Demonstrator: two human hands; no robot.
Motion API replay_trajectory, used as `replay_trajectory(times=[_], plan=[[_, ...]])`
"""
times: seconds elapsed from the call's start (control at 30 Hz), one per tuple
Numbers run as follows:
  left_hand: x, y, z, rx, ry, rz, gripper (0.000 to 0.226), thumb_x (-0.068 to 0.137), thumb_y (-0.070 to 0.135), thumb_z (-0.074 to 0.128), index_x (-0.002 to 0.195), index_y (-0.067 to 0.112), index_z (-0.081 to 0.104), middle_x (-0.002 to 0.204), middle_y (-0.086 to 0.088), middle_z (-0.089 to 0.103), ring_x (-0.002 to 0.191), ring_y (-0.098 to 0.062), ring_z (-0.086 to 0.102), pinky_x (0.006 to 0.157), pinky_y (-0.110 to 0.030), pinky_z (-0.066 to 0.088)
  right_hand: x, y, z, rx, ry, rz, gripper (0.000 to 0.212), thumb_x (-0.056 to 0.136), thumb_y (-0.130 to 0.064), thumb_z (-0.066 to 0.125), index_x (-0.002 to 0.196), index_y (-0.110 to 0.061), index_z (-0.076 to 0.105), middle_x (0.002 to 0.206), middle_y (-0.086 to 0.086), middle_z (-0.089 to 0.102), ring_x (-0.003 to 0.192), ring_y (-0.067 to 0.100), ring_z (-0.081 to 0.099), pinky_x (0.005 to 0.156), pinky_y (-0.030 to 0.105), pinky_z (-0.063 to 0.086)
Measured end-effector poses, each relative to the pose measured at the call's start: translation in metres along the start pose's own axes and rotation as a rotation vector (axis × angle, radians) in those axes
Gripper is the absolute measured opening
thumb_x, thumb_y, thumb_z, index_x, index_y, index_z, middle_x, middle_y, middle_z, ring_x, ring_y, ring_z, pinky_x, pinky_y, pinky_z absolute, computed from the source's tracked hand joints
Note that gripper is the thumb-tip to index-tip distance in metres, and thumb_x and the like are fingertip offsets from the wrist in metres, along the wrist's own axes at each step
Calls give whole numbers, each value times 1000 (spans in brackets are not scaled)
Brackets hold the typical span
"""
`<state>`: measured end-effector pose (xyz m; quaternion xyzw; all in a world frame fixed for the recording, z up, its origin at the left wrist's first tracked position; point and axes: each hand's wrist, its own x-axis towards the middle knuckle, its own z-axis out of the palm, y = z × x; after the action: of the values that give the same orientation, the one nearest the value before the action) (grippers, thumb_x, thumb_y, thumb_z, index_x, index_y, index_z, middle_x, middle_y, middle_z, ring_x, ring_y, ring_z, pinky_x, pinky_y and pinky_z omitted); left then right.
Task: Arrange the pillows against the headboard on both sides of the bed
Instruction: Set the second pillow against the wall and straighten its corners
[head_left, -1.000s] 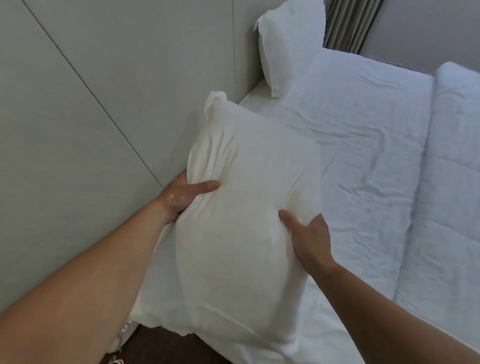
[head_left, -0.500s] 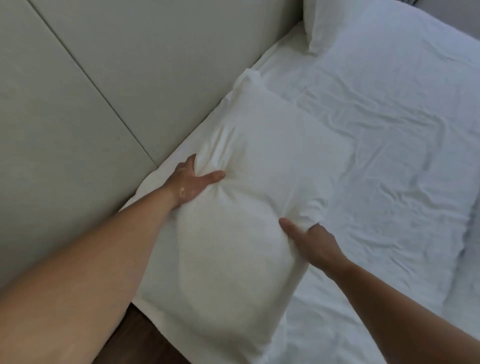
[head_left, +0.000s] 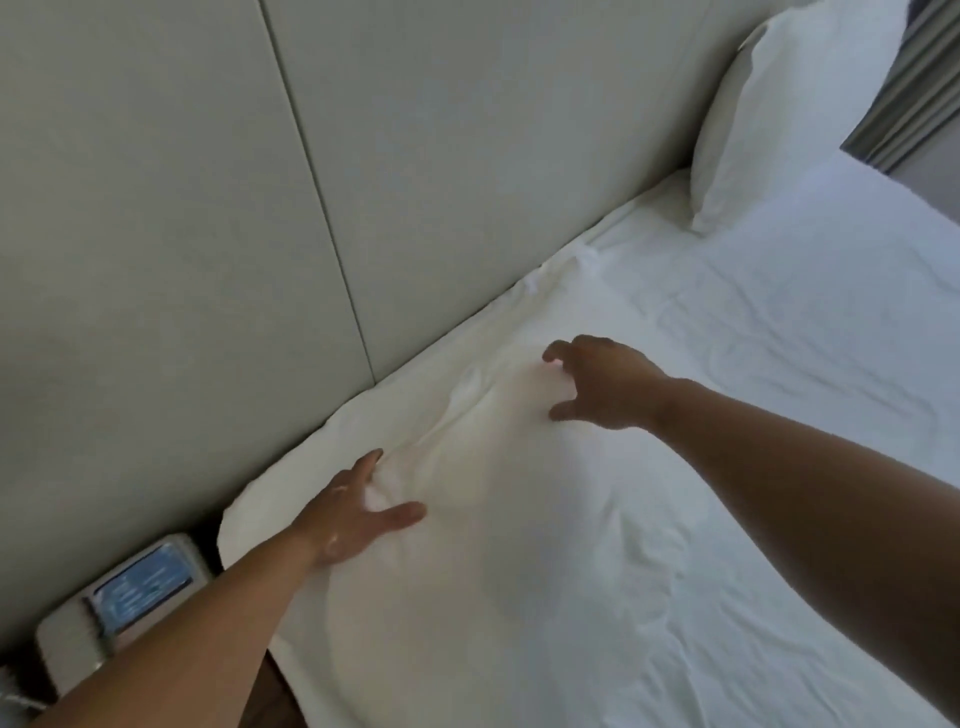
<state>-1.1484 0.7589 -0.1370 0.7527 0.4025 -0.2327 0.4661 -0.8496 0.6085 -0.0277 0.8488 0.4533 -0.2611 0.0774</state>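
White bed (head_left: 779, 338): both hands, left (head_left: 348, 512) and right (head_left: 605, 382), grip released, spread over near pillow (head_left: 493, 519) by headboard (head_left: 415, 156).

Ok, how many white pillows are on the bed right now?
2: one white pillow lying flat by the grey padded headboard under both hands, another propped upright at the far side. Others may lie outside view.

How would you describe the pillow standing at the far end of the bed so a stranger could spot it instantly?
Start at the tall pale padded headboard and follow it to the far end near the grey curtain. There a plump white pillow stands upright, leaning on the headboard. The other white pillow lies flat under both hands.
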Motion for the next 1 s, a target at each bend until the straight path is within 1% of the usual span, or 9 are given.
replay_trajectory(times=[0.13,0.27,0.4,0.57,0.67,0.77,0.83,0.93,1.0], plan=[[3,-14,-5,-66,-54,13,142,42,91,68,161,35,12,161,2,38,144,-21,42,114,-35,35,65,-12,-21,-151,-215,-123,119,60,-51,91,159,-34,28,159,-3,35,142,26,35,112,47,40],[11,-33,-7,-101,-125,-39,152,33,92,70,161,35,10,162,5,36,143,-20,42,113,-33,35,110,-28,-32,-336,-411,-136,126,53,-36,97,159,-37,27,160,-5,37,144,26,40,113,49,39],[19,-50,-6,-101,-179,-22,136,41,81,82,156,39,23,150,11,49,132,-16,52,111,-32,39,139,-35,-22,-483,-484,-136,135,52,-35,98,162,-35,21,165,-4,31,152,26,29,118,49,30],[22,-56,-1,-93,-175,-29,124,45,76,85,151,36,35,144,17,53,132,-13,51,114,-32,38,145,-31,20,-496,-410,-117,136,36,-56,92,155,-46,28,140,-4,60,135,27,48,112,46,28],[16,-50,2,-85,-130,-4,87,55,63,89,125,43,40,121,24,54,123,-11,55,105,-27,41,136,-33,27,-536,-327,-119,119,40,-61,89,147,-41,41,118,-7,65,122,24,56,106,44,34],[5,-43,2,-45,-132,25,88,57,58,90,129,40,42,127,20,55,124,-13,55,109,-30,42,117,-33,26,-581,-268,-105,77,48,-63,83,117,-37,59,94,-15,61,107,19,60,99,46,40],[-9,-38,2,-19,-108,56,78,60,54,89,125,37,48,125,16,58,122,-15,57,106,-30,44,102,-29,23,-566,-211,-95,55,53,-61,81,97,-38,58,84,-14,60,95,17,58,96,43,40],[-33,-28,-4,38,-55,94,68,63,51,85,121,26,60,120,8,67,112,-17,63,102,-34,49,74,-22,3,-506,-137,-73,45,57,-57,81,93,-35,66,85,-14,67,94,16,60,94,42,41],[-51,-18,-15,53,1,135,58,62,51,82,111,26,63,107,7,71,101,-16,66,96,-37,53,56,-14,-15,-444,-98,-54,45,57,-56,82,96,-36,71,86,-13,70,96,15,60,94,39,40]])
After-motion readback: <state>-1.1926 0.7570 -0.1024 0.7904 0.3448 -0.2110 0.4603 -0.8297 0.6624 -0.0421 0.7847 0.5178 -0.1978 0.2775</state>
